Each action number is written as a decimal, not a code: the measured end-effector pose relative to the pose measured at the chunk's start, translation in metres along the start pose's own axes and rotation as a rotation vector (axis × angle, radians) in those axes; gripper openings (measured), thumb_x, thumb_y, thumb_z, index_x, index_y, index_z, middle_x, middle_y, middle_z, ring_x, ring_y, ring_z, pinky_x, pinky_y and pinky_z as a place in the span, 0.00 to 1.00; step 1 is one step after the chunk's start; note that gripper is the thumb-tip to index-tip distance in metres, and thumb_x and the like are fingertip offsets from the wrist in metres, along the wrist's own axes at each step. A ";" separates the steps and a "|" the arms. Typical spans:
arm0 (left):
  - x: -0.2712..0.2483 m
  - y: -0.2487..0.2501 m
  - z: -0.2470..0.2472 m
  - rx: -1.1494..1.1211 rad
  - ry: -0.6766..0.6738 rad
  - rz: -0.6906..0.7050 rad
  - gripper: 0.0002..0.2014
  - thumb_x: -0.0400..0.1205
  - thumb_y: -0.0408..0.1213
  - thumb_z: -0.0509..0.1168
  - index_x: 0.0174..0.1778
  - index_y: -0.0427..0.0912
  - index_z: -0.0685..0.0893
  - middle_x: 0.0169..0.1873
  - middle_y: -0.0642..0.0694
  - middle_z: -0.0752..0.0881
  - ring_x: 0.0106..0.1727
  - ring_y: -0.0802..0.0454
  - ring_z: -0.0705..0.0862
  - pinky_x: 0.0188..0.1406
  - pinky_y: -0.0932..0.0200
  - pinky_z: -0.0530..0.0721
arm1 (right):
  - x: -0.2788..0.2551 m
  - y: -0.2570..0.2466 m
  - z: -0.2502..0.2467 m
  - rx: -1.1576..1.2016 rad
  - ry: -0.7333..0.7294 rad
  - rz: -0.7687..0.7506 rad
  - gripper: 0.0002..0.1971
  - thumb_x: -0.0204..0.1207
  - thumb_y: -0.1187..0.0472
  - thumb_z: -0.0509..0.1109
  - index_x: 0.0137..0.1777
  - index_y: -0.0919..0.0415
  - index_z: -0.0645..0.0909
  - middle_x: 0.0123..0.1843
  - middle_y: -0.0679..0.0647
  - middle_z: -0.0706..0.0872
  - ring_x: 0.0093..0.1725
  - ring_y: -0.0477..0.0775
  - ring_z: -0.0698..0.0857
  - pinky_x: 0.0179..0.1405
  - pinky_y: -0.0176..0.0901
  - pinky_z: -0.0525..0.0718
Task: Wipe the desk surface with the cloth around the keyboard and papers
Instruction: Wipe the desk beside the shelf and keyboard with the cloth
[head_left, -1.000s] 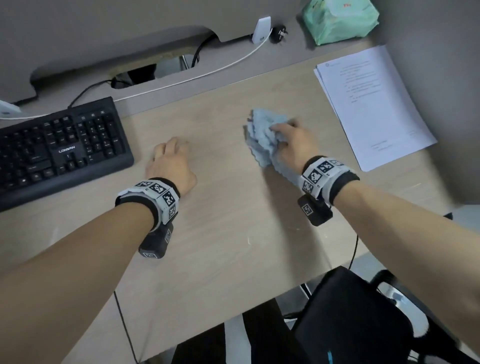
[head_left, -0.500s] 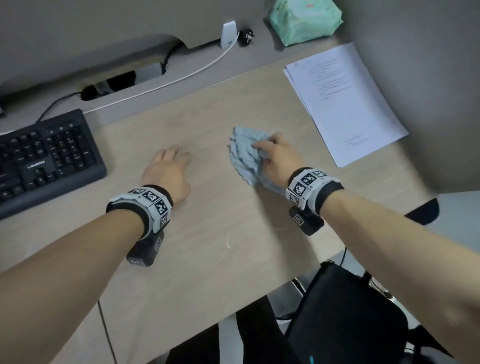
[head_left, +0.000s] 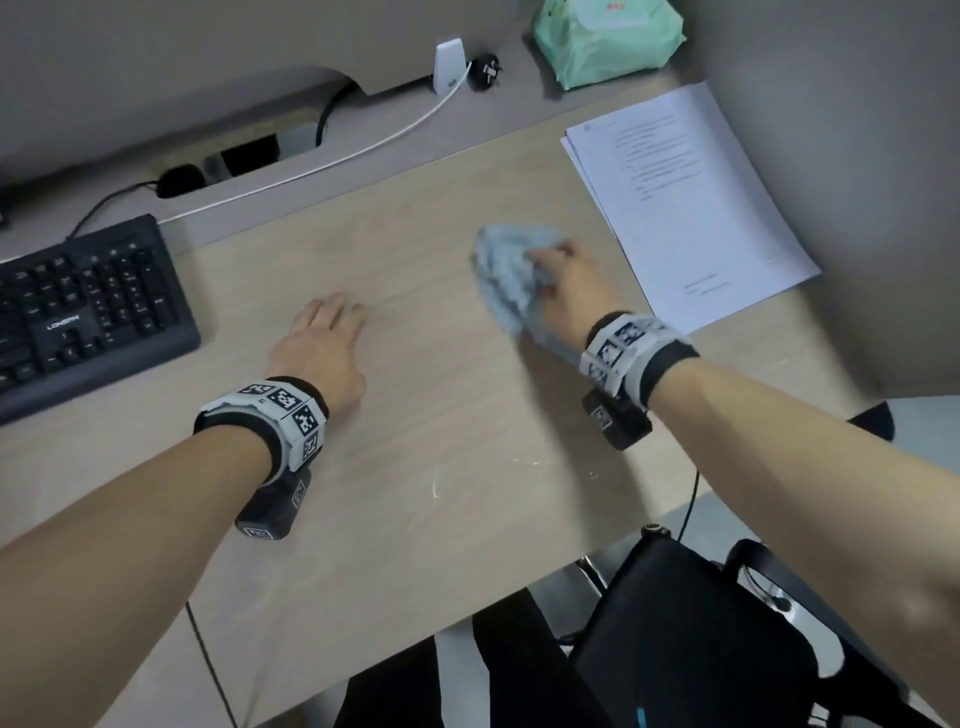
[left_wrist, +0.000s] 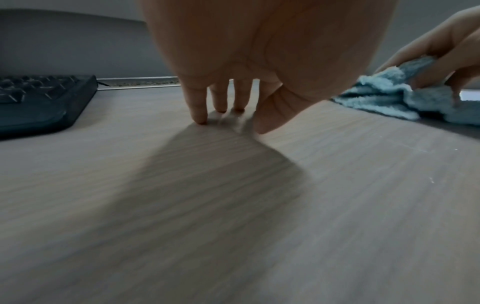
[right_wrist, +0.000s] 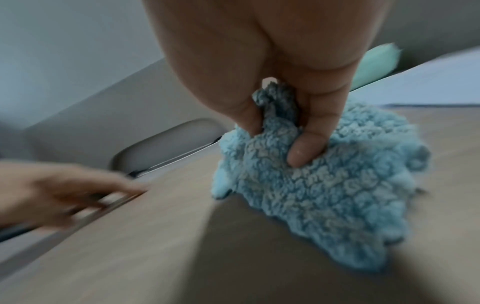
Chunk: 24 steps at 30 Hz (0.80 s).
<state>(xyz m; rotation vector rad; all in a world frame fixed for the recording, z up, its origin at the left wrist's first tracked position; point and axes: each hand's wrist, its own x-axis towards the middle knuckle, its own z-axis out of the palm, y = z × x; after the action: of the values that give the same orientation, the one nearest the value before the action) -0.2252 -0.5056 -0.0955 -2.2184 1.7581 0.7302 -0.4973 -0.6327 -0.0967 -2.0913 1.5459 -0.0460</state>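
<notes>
Two hands on wood-grain desk: right hand clutching blue cloth, left hand flat, released.

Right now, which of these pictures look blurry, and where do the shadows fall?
Head view: mostly sharp, slight smear on the cloth. Left wrist view: the left hand casts a broad shadow over the desk. Right wrist view: cloth fairly crisp, the other hand and the desk edge streaked by motion.
</notes>
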 end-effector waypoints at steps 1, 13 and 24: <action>0.000 0.000 0.000 0.000 0.000 0.000 0.43 0.71 0.32 0.66 0.84 0.48 0.59 0.85 0.46 0.54 0.85 0.44 0.51 0.82 0.48 0.61 | 0.010 0.010 -0.011 0.002 0.047 0.069 0.25 0.75 0.65 0.66 0.74 0.53 0.76 0.73 0.62 0.72 0.62 0.70 0.82 0.68 0.55 0.79; -0.007 0.002 0.003 -0.014 0.047 -0.015 0.43 0.70 0.30 0.66 0.83 0.46 0.59 0.85 0.44 0.55 0.84 0.40 0.54 0.80 0.44 0.63 | -0.031 -0.016 0.010 0.081 -0.101 -0.084 0.25 0.77 0.67 0.65 0.74 0.55 0.78 0.69 0.60 0.77 0.62 0.64 0.82 0.65 0.48 0.79; -0.073 -0.025 0.031 -0.069 0.113 0.121 0.36 0.69 0.27 0.64 0.77 0.38 0.70 0.80 0.38 0.66 0.78 0.35 0.62 0.77 0.44 0.66 | -0.160 -0.094 0.086 -0.041 -0.330 -0.263 0.19 0.72 0.70 0.69 0.58 0.49 0.89 0.67 0.47 0.77 0.57 0.54 0.81 0.49 0.41 0.74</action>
<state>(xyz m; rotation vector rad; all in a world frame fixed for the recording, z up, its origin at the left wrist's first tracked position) -0.2205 -0.4222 -0.0887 -2.2548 1.9639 0.7125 -0.4411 -0.4365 -0.0850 -2.1908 1.0829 0.2269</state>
